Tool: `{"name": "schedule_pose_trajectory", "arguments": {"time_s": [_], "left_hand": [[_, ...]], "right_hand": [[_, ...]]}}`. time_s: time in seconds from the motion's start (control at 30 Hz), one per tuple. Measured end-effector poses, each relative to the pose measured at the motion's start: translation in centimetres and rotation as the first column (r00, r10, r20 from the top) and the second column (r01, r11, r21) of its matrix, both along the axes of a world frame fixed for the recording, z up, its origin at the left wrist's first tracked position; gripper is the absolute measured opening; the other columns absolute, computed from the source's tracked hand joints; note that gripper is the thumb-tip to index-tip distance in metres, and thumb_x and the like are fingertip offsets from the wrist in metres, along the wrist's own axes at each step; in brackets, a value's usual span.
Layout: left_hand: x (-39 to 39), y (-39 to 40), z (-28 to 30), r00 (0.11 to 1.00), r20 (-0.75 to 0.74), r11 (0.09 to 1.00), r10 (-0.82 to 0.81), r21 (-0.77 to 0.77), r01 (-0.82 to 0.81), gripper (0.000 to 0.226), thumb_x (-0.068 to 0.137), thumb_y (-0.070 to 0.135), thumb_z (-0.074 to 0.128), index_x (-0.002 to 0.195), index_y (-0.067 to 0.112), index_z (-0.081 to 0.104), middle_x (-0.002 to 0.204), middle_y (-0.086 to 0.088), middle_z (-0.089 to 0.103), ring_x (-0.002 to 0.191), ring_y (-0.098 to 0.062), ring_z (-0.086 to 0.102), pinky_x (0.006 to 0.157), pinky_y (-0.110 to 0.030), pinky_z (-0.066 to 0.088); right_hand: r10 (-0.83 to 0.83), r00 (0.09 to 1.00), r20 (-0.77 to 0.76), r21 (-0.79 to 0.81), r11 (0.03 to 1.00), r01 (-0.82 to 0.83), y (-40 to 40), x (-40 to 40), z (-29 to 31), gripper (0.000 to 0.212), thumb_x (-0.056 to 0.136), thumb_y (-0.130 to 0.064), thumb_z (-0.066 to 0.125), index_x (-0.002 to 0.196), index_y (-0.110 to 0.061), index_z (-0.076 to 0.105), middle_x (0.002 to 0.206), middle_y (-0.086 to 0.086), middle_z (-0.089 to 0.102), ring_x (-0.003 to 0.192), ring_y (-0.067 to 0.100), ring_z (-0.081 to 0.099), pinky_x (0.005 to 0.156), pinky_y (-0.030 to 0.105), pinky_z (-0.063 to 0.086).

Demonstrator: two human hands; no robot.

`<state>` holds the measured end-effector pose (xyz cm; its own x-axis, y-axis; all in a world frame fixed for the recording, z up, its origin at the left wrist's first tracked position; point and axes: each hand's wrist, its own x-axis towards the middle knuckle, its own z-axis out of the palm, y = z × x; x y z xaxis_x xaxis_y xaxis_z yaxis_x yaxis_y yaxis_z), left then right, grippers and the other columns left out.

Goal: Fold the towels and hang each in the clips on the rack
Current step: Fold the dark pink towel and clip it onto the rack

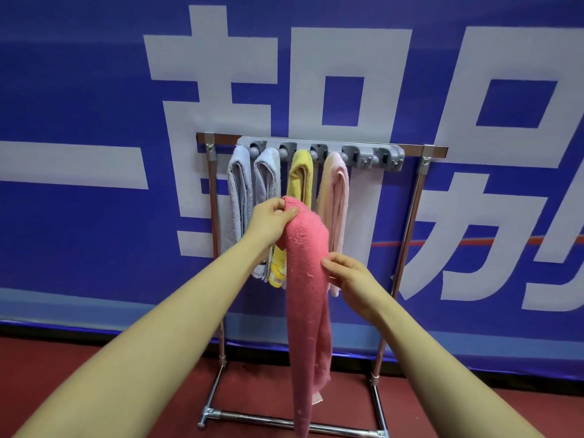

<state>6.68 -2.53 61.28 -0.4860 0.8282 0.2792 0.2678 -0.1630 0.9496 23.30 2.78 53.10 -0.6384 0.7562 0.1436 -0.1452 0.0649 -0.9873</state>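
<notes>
Head | pink towel (308, 279) pinched in left hand (271, 221) | right hand (350, 278) grip lower

Left arm: bare, stretched forward and up from the lower left. Your left hand (271, 221) sits higher than the other, fingers curled and thumb pressed in, pinching the top fold of the pink towel (308, 279). Right arm: bare, reaching in from the lower right. Your right hand (349, 275) is lower, with fingertips and thumb nipping the towel's right edge.
</notes>
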Motion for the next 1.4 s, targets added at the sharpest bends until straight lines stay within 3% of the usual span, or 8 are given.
{"name": "schedule_pose_trajectory", "arguments": {"time_s": [0.23, 0.37, 0.63, 0.83, 0.97, 1.07, 1.23, 1.4], "left_hand": [[-0.1, 0.3, -0.1, 0.999, 0.024, 0.999, -0.02, 0.035, 0.019, 0.013, 0.091, 0.013, 0.057, 0.079, 0.011, 0.054, 0.081, -0.011, 0.055, 0.08, -0.022, 0.053, 0.082, -0.045, 0.05], [-0.4, 0.3, -0.4, 1.0, 0.015, 0.999, 0.008, 0.043, -0.009, 0.015, 0.091, 0.012, 0.058, 0.077, 0.011, 0.052, 0.075, -0.011, 0.047, 0.071, -0.019, 0.046, 0.066, -0.034, 0.045], [-0.5, 0.5, -1.0, 0.996, 0.036, 0.996, 0.077, 0.041, -0.079, 0.018, 0.092, 0.014, 0.057, 0.074, 0.016, 0.054, 0.069, -0.001, 0.051, 0.063, -0.013, 0.046, 0.055, -0.024, 0.04], [-1.9, 0.1, -1.4, 0.995, 0.014, 0.993, 0.104, 0.058, -0.104, 0.007, 0.092, 0.018, 0.057, 0.091, 0.012, 0.06, 0.081, -0.004, 0.059, 0.07, -0.014, 0.054, 0.051, -0.019, 0.046], [-1.5, -0.5, -2.8, 0.988, 0.108, 0.981, -0.108, -0.148, 0.123, 0.03, 0.097, 0.035, 0.046, 0.122, 0.02, 0.055, 0.11, -0.011, 0.064, 0.091, -0.025, 0.064, 0.083, -0.039, 0.054], [-0.2, -1.1, -4.5, 0.945, 0.216, 0.933, -0.246, -0.211, 0.291, 0.03, 0.098, 0.042, 0.04, 0.11, 0.022, 0.057, 0.103, -0.01, 0.063, 0.085, -0.025, 0.059, 0.077, -0.033, 0.049], [1.1, -1.1, -7.5, 0.919, 0.272, 0.94, -0.286, -0.108, 0.325, 0.043, 0.091, 0.024, 0.059, 0.129, 0.019, 0.041, 0.089, -0.01, 0.062, 0.076, -0.021, 0.056, 0.073, -0.028, 0.046], [3.2, -0.6, -7.9, 0.921, 0.199, 0.938, -0.336, -0.022, 0.347, 0.043, 0.086, -0.004, 0.059, 0.121, 0.017, 0.043, 0.078, -0.009, 0.057, 0.067, -0.012, 0.058, 0.058, -0.02, 0.046]], "right_hand": [[-0.042, 0.994, -0.099, -0.088, 0.996, 0.033, -0.3, 0.3, 0.3, 0.013, 0.086, -0.004, 0.062, 0.097, -0.005, 0.055, 0.081, 0.009, 0.068, 0.07, 0.017, 0.066, 0.07, 0.029, 0.055], [-0.175, 0.984, 0.026, 0.011, 0.985, 0.175, -0.5, 0.4, 0.4, 0.042, 0.08, -0.004, 0.071, 0.117, -0.008, 0.051, 0.084, 0.009, 0.07, 0.076, 0.02, 0.064, 0.081, 0.04, 0.048], [-0.239, 0.971, 0.01, 0.141, 0.962, 0.235, -1.8, -0.9, 0.1, 0.021, 0.078, -0.003, 0.074, 0.082, -0.009, 0.054, 0.078, 0.005, 0.057, 0.06, 0.007, 0.052, 0.046, 0.011, 0.038], [-0.293, 0.956, -0.029, 0.094, 0.951, 0.295, -1.5, -0.9, 1.1, 0.012, 0.081, -0.001, 0.07, 0.077, -0.007, 0.061, 0.064, 0.001, 0.062, 0.059, 0.016, 0.054, 0.055, 0.024, 0.047], [-0.309, 0.948, -0.081, 0.084, 0.945, 0.316, -1.5, -0.7, 2.5, 0.01, 0.082, 0.0, 0.069, 0.076, -0.006, 0.063, 0.061, 0.0, 0.062, 0.057, 0.006, 0.063, 0.061, 0.019, 0.056], [-0.357, 0.93, -0.09, 0.082, 0.928, 0.364, -1.2, -0.9, 3.4, 0.014, 0.083, 0.0, 0.068, 0.073, -0.009, 0.062, 0.062, 0.003, 0.059, 0.061, 0.011, 0.06, 0.064, 0.025, 0.056], [-0.426, 0.904, -0.039, 0.092, 0.899, 0.428, -0.3, 0.0, 3.5, 0.014, 0.084, -0.008, 0.069, 0.072, -0.012, 0.063, 0.067, 0.004, 0.057, 0.064, 0.014, 0.053, 0.061, 0.027, 0.047], [-0.463, 0.886, -0.01, 0.136, 0.877, 0.46, 0.6, 1.8, 3.6, 0.01, 0.085, -0.009, 0.069, 0.076, -0.012, 0.064, 0.074, 0.003, 0.062, 0.071, 0.014, 0.06, 0.064, 0.027, 0.051]]}}
